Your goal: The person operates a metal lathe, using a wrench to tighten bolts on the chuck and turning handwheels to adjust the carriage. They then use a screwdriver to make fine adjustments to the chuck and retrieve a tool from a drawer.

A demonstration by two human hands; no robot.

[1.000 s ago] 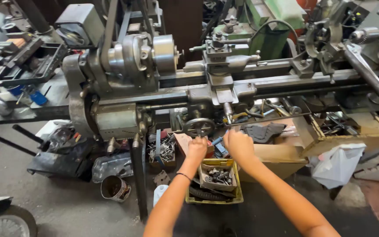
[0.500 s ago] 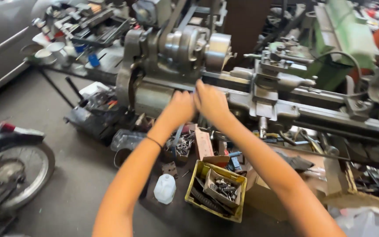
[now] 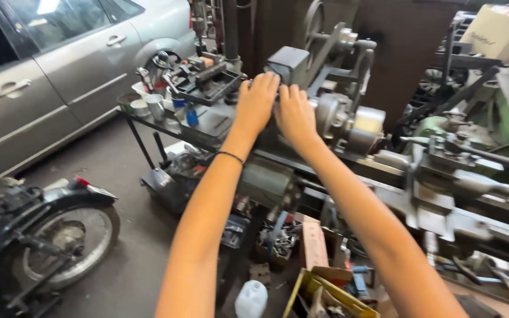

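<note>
Up ahead, both arms stretch out nearly straight from the bottom of the view, forearms converging so that the two hands sit side by side on the headstock [image 3: 331, 112] of a grey metal lathe. The left hand [image 3: 257, 103] lies palm-down with its fingers together and extended, the tips resting against the dark boxy housing [image 3: 288, 63] at the top of the headstock; a thin dark band [image 3: 230, 156] circles its wrist. The right hand [image 3: 295, 115] is just beside it, touching or nearly touching along the thumb side, fingers likewise flat and pointing forward onto the same part of the machine. Neither hand is curled around anything; both are laid open against the metal, though whether the fingertips press a lever or merely rest cannot be told.

Just right of the right hand sits the round chuck [image 3: 365, 126], and farther right the lathe bed and carriage [image 3: 449, 176] run off. Left of the left hand stands a cluttered tool table [image 3: 201, 115] with cups and metal parts. Well left of that is a silver car [image 3: 60, 70], and below it a motorcycle wheel [image 3: 66, 235]. Beneath the forearms lie a yellow crate [image 3: 310, 288] and a white plastic bottle [image 3: 251, 299]
</note>
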